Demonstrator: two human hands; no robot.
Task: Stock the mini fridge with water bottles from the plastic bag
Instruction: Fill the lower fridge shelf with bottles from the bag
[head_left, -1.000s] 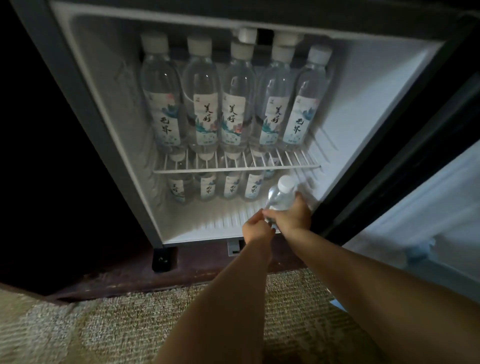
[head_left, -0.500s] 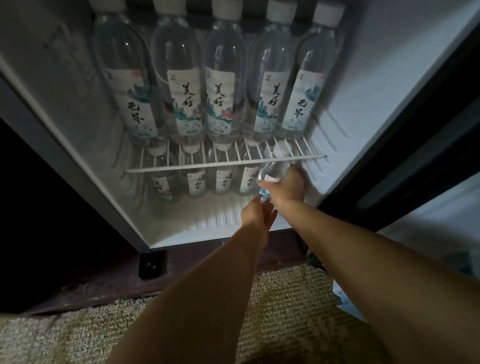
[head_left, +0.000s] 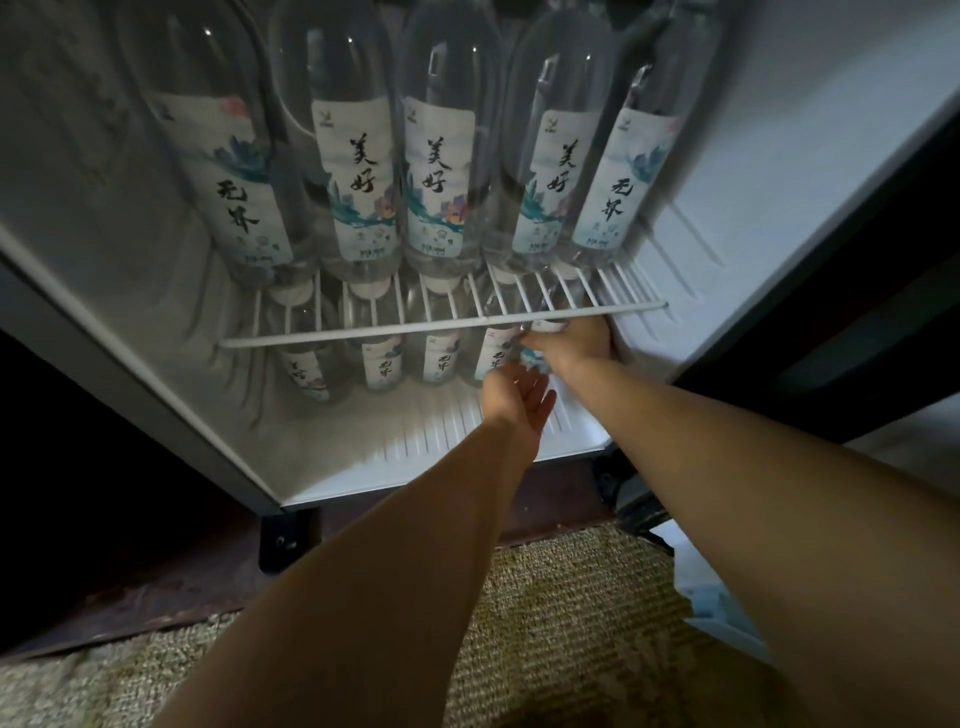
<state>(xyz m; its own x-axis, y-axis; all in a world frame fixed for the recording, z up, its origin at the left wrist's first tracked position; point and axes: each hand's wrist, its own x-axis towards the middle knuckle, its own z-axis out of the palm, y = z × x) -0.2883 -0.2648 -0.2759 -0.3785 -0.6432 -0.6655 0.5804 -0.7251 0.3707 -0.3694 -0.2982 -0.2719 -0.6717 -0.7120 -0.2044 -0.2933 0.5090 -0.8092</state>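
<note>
The open mini fridge (head_left: 779, 171) fills the view. Several labelled water bottles (head_left: 441, 171) stand in a row on its white wire shelf (head_left: 441, 323). More bottles (head_left: 384, 364) stand below on the fridge floor. My right hand (head_left: 576, 345) reaches under the shelf at the lower right and grips a clear water bottle (head_left: 535, 358), mostly hidden by the hand and shelf. My left hand (head_left: 517, 397) hovers just in front of it with loose fingers, holding nothing.
The fridge door (head_left: 857, 291) stands open on the right. The ribbed fridge floor (head_left: 415, 441) lies in front of the lower bottles. A woven carpet (head_left: 561, 623) lies below, with a pale piece of plastic (head_left: 711, 603) at the right edge.
My right hand has carried the bottle from the fridge's front edge inward under the wire shelf. My left hand has let go of it and opened. The camera has moved closer.
</note>
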